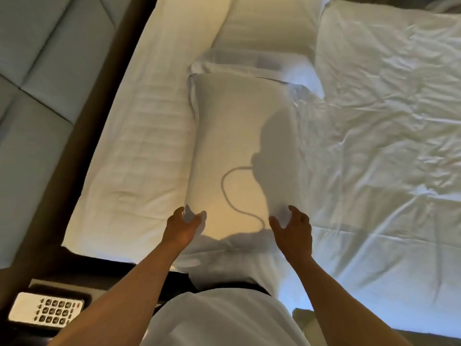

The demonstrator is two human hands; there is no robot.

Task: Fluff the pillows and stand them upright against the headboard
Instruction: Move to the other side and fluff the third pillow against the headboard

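Note:
A white pillow (239,146) is lifted in front of me, long side running away from me. My left hand (180,229) pinches its near left corner. My right hand (293,229) cups its near right corner, fingers spread around the fabric. A second white pillow (139,136) leans along the padded headboard (37,71) on the left. Another pillow (269,23) lies at the far end, and a fourth (252,62) lies flat just beyond the held one. My head's shadow falls on the held pillow.
A wrinkled white sheet (386,121) covers the mattress to the right. A dark wooden headboard frame (99,101) runs beside the leaning pillow. A nightstand at lower left carries a telephone keypad (47,310).

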